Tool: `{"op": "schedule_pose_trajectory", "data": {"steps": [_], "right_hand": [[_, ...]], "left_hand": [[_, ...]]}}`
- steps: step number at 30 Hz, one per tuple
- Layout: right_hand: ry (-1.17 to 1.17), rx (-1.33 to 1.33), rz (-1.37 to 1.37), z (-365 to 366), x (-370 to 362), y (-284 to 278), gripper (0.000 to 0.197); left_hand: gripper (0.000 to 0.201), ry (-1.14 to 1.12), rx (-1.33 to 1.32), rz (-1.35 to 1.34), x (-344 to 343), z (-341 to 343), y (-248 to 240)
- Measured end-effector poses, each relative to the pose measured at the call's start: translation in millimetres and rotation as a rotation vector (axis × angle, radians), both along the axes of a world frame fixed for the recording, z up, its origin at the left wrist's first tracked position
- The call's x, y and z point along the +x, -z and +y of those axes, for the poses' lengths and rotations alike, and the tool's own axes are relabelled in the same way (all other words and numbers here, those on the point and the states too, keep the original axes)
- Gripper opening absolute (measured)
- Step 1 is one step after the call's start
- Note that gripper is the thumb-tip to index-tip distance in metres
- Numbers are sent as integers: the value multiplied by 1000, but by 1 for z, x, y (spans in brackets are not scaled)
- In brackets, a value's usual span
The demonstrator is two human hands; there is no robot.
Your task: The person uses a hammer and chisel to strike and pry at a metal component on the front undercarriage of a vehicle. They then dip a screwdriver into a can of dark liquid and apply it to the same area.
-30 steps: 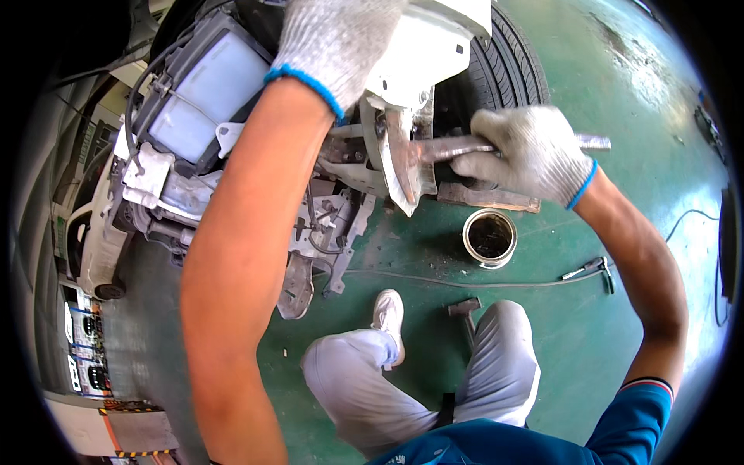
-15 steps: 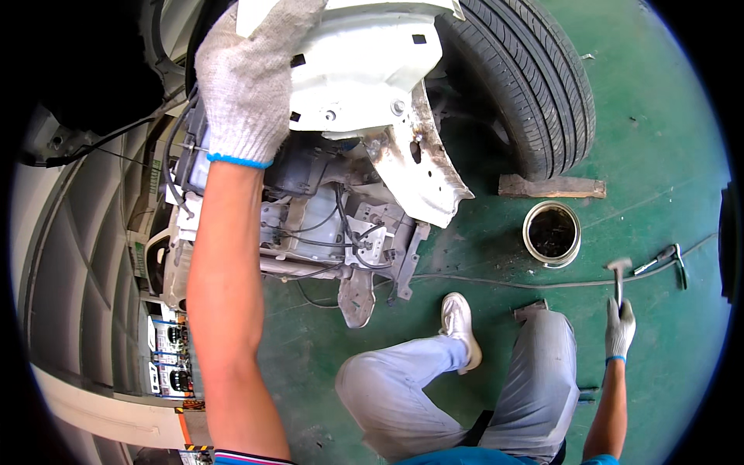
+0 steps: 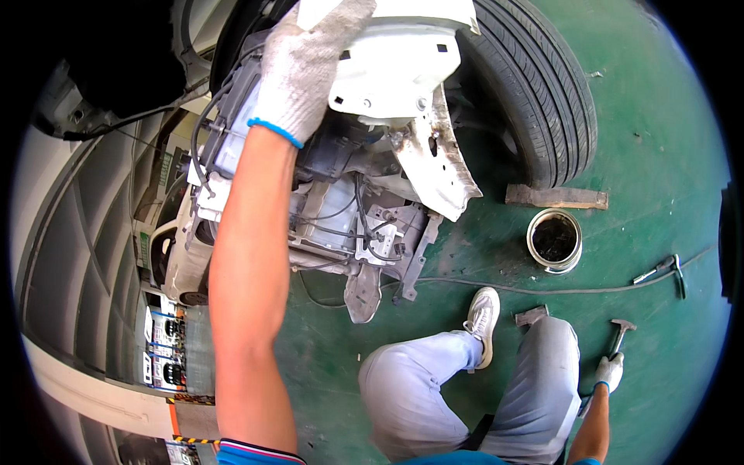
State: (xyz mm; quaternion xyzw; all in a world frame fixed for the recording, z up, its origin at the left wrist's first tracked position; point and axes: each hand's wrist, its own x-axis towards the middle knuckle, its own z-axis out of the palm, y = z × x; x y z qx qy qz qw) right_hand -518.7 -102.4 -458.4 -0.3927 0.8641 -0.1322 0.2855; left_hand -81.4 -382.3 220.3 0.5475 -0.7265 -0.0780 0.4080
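My left hand [image 3: 306,66], in a grey knit glove with a blue cuff, is raised and rests on the top of the white fender panel [image 3: 403,70] of a stripped car front. My right hand [image 3: 609,370], gloved the same way, is low at the right beside my knee and grips the handle of a hammer [image 3: 620,333] whose head points up over the green floor. Bare engine-bay parts and wires [image 3: 356,225] hang below the panel. I am squatting, with one white shoe [image 3: 483,318] in front of me.
A black tyre [image 3: 542,93] stands behind the panel, with a flat wooden block [image 3: 556,197] at its foot. A round tin [image 3: 554,240] with dark contents sits on the green floor. A cable [image 3: 542,291] and a small tool [image 3: 666,267] lie to the right.
My right hand left the metal by the panel, swung down to the floor at the right and took hold of the hammer. My left hand stayed on the panel.
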Motion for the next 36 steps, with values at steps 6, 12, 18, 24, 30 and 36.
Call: {"op": "schedule_pose_trajectory", "data": {"steps": [6,12,18,24,30,36], "right_hand": [[-17,85,68,-5,20,-34,28],[-12,129,24,-8,12,-20,29],[0,127,-24,-21,25,-86,37],[-31,112,55,-13,7,-46,35],[-56,21,123,-17,-2,-53,40],[-116,-61,151,-72,-38,-62,43]], "left_hand": [[61,-186,260,15,17,69,10],[39,-310,222,-8,-1,70,40],[41,-385,181,-5,13,68,61],[40,-372,-14,145,-15,68,85],[24,34,-67,-41,-38,125,209],[58,347,549,-459,-42,70,452]]}}
